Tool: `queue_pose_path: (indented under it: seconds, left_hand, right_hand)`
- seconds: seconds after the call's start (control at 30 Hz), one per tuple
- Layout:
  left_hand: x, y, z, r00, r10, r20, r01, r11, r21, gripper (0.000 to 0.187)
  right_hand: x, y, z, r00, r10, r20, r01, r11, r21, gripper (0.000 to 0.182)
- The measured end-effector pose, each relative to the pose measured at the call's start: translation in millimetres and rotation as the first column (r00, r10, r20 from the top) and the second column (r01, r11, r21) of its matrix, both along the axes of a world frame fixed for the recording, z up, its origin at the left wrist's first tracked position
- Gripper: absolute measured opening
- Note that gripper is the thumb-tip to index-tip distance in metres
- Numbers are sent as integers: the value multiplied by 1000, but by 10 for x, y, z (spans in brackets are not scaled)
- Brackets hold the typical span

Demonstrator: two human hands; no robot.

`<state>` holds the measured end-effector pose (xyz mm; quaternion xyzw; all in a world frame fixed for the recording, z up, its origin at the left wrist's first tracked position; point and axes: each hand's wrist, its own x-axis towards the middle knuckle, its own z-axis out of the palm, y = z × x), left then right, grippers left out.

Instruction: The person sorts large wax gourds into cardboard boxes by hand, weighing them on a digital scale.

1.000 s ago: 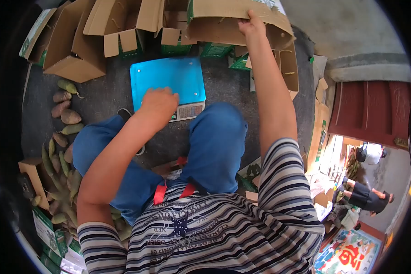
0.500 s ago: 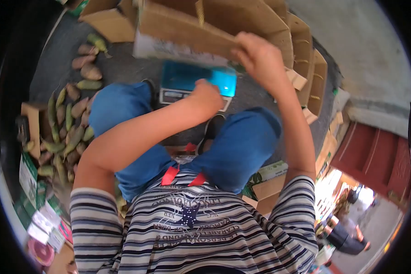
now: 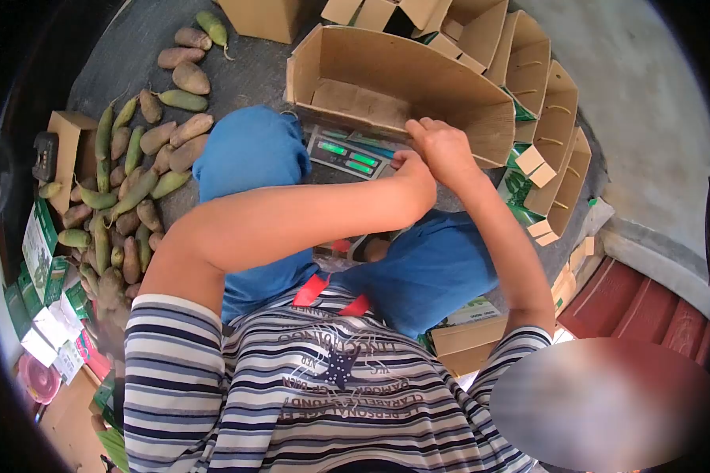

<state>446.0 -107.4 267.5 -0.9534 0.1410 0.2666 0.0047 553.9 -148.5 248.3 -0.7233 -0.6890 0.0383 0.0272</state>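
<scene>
An open cardboard box (image 3: 386, 67) rests over a digital scale (image 3: 341, 158), whose green displays are lit; its bare bottom shows. The box hides most of the scale's blue pan. My right hand (image 3: 447, 155) is closed on the near rim of the box, its fingers hooked over the edge. Just left of it and lower, my left hand (image 3: 414, 189) is held close to the scale's right end with its fingers curled in. Whether anything is pinched in them is hidden. The two hands almost touch.
Green and reddish-brown long root vegetables (image 3: 138, 185) lie heaped on the dark floor at left. Several open cartons (image 3: 528, 67) stand in a row at right. Another cardboard box (image 3: 264, 16) is at the back. A carton (image 3: 469, 339) sits beside my right leg.
The box was tilted up above the scale and now lies lower over it. My left hand has moved right from the blue pan, and my right hand has come down with the box.
</scene>
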Motion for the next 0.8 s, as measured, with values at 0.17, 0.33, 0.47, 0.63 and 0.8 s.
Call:
queue_pose_path:
  seconds: [0.17,0.33,0.47,0.63,0.8]
  left_hand:
    - [36,-105,22,997,-13,-74,16,999,43,26]
    - [27,-93,129,992,-34,-125,39,998,39,31]
    - [126,-130,114,957,23,-290,-28,1000,-13,33]
    - [287,-164,20,919,52,-390,-86,994,-71,37]
    - [293,33,330,965,114,-235,-189,925,-328,32]
  right_hand:
    - [-41,35,-42,998,-50,-41,48,998,-46,17]
    - [-71,69,-47,995,-73,-68,71,997,-42,18]
    - [-123,102,-40,992,-105,-65,101,993,-61,19]
    - [-135,88,-23,978,-125,-169,113,991,-77,23]
    - [-184,76,228,951,-182,-249,164,982,-92,49]
